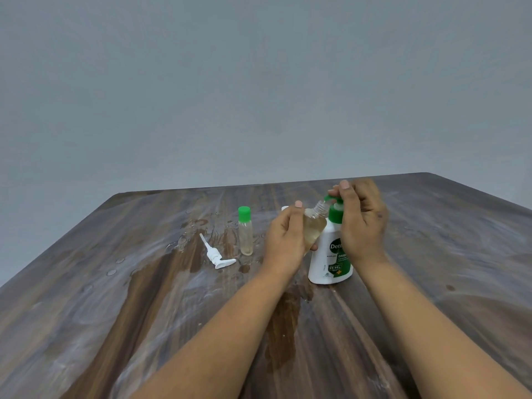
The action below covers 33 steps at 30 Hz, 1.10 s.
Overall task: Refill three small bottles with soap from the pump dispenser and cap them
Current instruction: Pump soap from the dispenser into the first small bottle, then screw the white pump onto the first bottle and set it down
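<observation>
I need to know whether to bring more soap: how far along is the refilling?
One slim bottle with a green cap stands filled and closed on the table. The left hand tilts an open, partly filled small bottle under the spout of the pump dispenser, which the right hand presses. That bottle needs capping. A third is mostly hidden behind the hands. A loose white pump lies nearby.

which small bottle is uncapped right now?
The tilted one in the left hand, small bottle held at the pump dispenser spout. The standing bottle wears a green cap.
</observation>
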Available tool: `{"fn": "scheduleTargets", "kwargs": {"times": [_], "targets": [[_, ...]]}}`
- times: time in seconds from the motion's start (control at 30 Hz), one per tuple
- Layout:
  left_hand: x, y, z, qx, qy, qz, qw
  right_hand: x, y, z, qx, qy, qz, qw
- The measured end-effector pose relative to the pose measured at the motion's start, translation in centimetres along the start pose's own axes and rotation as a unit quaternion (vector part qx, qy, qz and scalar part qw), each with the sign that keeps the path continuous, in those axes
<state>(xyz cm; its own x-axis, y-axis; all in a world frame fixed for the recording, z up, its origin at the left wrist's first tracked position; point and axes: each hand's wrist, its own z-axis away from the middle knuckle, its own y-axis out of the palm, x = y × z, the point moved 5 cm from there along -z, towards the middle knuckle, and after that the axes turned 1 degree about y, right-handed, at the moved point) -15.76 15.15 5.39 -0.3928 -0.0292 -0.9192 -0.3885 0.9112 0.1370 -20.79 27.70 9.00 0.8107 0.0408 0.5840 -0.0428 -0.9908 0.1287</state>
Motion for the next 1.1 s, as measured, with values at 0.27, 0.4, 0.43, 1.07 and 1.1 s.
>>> {"fn": "scheduleTargets", "kwargs": {"times": [0.27, 0.4, 0.43, 1.07, 1.1], "targets": [[0.2, -0.2, 0.0, -0.012, 0.022, -0.026, 0.999, 0.1, 0.0, 0.4, 0.000, -0.033, 0.010, 0.999], [-0.1, -0.3, 0.4, -0.032, 0.043, -0.024, 0.998, 0.4, 0.1, 1.1, 0.021, -0.053, 0.029, 0.998], [-0.2, -0.2, 0.5, -0.033, 0.051, -0.020, 0.998, 0.5, 0.1, 1.2, 0.026, -0.057, 0.036, 0.997], [-0.7, -3.4, 1.4, 0.001, 0.038, -0.033, 0.999, 5.2, 0.9, 4.6, 0.021, -0.108, 0.178, 0.978], [-0.8, -4.3, 1.5, 0.000, 0.038, -0.039, 0.999, 5.7, 1.4, 4.9, 0.014, -0.114, 0.191, 0.975]]}}
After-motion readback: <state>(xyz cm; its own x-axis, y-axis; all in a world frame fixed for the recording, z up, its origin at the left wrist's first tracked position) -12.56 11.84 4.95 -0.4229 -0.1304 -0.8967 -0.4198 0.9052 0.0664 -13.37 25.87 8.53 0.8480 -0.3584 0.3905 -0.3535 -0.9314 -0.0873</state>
